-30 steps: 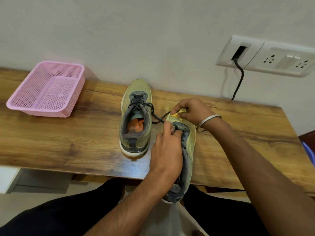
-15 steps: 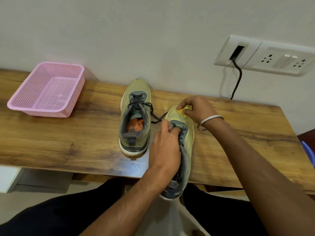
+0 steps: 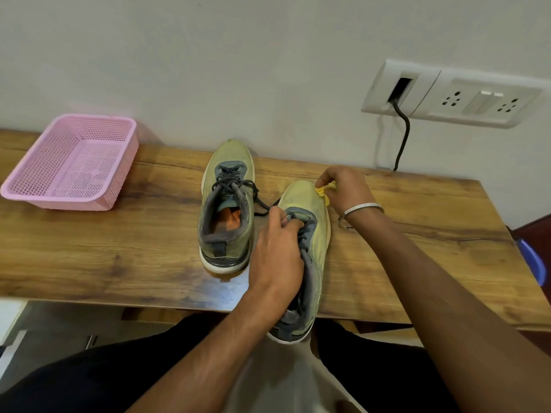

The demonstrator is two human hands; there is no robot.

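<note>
Shoe [image 3: 313, 225] lies with its heel past the table [image 3: 119, 248] edge, left hand [image 3: 277, 254] gripping its tongue. The right hand [image 3: 347, 189], pinching a yellow cloth [image 3: 323, 192], has slid forward to the toe, so the wiping probably now covers the front.

Yellow-green shoe [image 3: 316, 231], grey collar, toe pointing away, heel overhanging worktop [image 3: 119, 248] edge; small crumpled yellow cloth [image 3: 323, 191] against its toe.

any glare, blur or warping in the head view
Head view: wide-angle warp tilts the socket panel; sheen on the table by the standing shoe; black cable casts a soft wall shadow; left hand gripping the held shoe and right hand pinching the yellow cloth look sharp.
</note>
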